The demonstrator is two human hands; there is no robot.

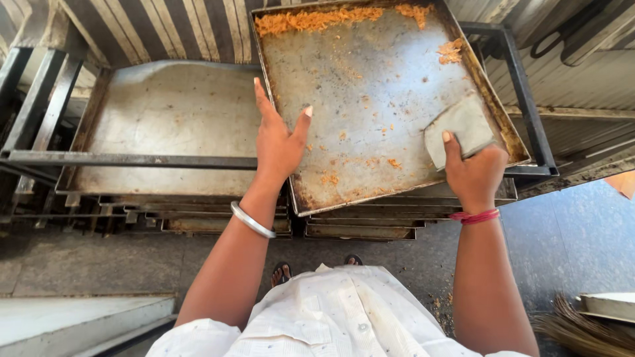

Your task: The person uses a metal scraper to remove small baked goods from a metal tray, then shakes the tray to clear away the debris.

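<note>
A large metal baking tray (370,86) lies tilted on a stack of trays, with orange crumbs (317,20) piled along its far edge and scattered over its surface. My left hand (279,142) grips the tray's left rim, fingers stretched upward along it and thumb on the tray's inner face. My right hand (473,175) holds a flat grey scraper pad (460,127) pressed on the tray near its right edge. A metal bangle circles my left wrist and red thread my right.
A second, bare tray (165,125) rests to the left on a dark metal rack (132,159). More trays (360,228) are stacked underneath. A broom (582,330) and a pan lie on the floor at lower right. Corrugated sheet stands behind.
</note>
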